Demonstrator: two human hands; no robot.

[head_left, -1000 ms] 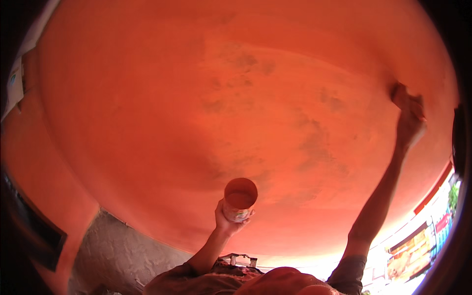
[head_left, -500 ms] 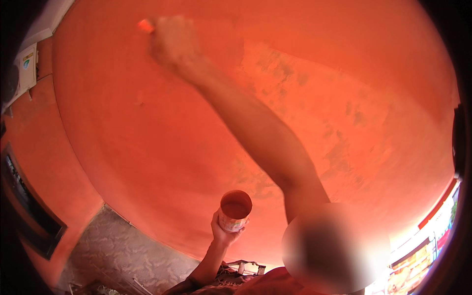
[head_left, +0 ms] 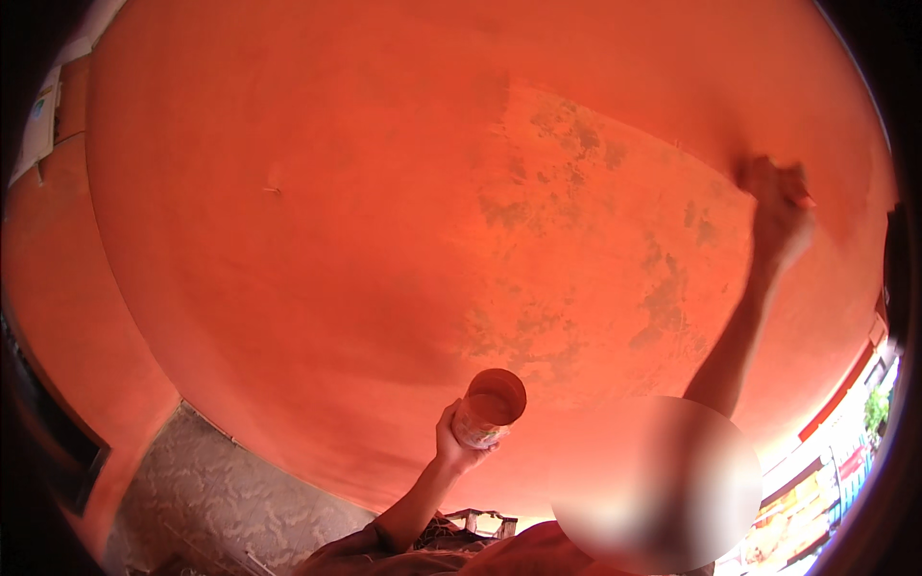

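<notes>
My left hand (head_left: 450, 437) is closed around a cup-like container (head_left: 488, 413), orange-red inside with liquid that looks like paint and a printed outer side, at the lower middle. My right arm reaches up to the right, where my right hand (head_left: 783, 216) grips a brush (head_left: 753, 176), blurred and partly hidden by the fingers, against the large orange painted surface (head_left: 288, 269) overhead. That surface has grey-brown mottled patches right of the middle and a darker, smoother coat around them.
A grey mottled wall (head_left: 221, 480) is at lower left, beside a dark framed opening (head_left: 72, 461). A pale boxy unit (head_left: 36, 125) hangs upper left. A ladder top (head_left: 480, 523) shows low behind me. A bright opening with greenery (head_left: 874, 413) is at right. A blurred disc hides part of the lower right.
My right hand swept far to the upper left half a second ago and is now back at the upper right. The container in my left hand has shifted slightly right since one second ago.
</notes>
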